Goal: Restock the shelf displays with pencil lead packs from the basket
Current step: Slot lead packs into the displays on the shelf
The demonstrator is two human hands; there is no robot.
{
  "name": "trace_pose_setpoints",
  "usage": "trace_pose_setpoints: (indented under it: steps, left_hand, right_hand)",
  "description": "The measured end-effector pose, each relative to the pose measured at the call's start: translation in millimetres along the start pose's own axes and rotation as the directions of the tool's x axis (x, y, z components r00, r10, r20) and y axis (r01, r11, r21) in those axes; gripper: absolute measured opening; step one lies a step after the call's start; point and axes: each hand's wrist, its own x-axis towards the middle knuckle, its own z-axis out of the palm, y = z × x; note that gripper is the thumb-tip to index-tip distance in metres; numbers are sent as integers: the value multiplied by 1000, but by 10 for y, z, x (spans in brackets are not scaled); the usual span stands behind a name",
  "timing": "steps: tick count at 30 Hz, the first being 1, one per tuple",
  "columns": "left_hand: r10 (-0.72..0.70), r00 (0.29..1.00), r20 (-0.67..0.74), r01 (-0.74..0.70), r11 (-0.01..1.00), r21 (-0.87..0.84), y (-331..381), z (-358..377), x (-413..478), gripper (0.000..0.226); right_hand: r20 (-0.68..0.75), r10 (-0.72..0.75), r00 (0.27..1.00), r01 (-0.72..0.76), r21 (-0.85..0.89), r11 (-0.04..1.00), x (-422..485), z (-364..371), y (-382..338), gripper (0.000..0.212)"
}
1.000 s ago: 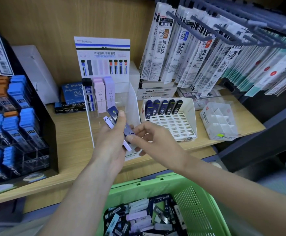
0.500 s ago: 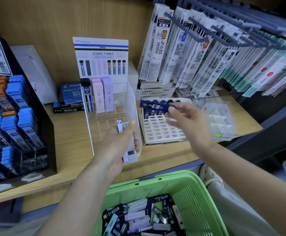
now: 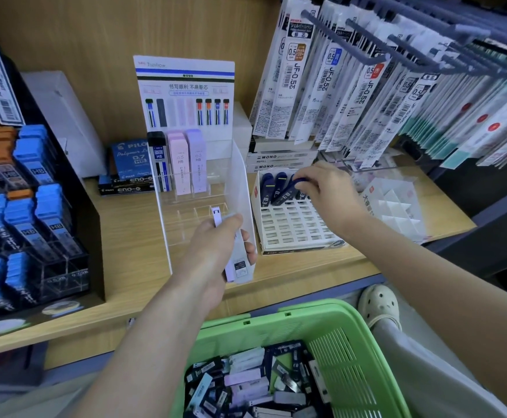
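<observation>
The right hand [image 3: 330, 194] pinches a navy lead pack [image 3: 285, 194] at the white grid tray [image 3: 291, 227], at two o'clock from the left hand [image 3: 216, 248] gripping pale lead packs [image 3: 239, 267].

Clear stand [image 3: 167, 224] left of grid tray [image 3: 294, 224]; basket [image 3: 351, 342] in front.

Left grip [image 3: 213, 248], right grip [image 3: 327, 191]: both curled.

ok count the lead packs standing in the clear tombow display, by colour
Black-and-blue pack: 1
Pink packs: 2, the second showing only as a top behind the first
Lilac pack: 1
Total: 4
</observation>
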Motion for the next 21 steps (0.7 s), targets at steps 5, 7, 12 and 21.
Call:
trace_pose_setpoints:
  steps: [5,7,12,21]
  left_hand:
    - [-9,1000,-11,9,1000,-3,14,-5,0,13]
    - [-11,1000,-12,11,1000,-9,18,1,-3,13]
    - [-17,1000,-16,17,1000,-11,15,2,-3,12]
    - [0,1000,-23,-2,997,-71,10,8,4,11]
  right_hand:
    - [159,-38,987,53,-90,994,119,-60,-23,21]
    - [215,-52,975,83,-142,986,175,-77,-40,22]
    - [261,17,965,10,-99,995,267,-89,-143,29]
    - [146,-79,986,97,-120,988,213,32,-60,14]
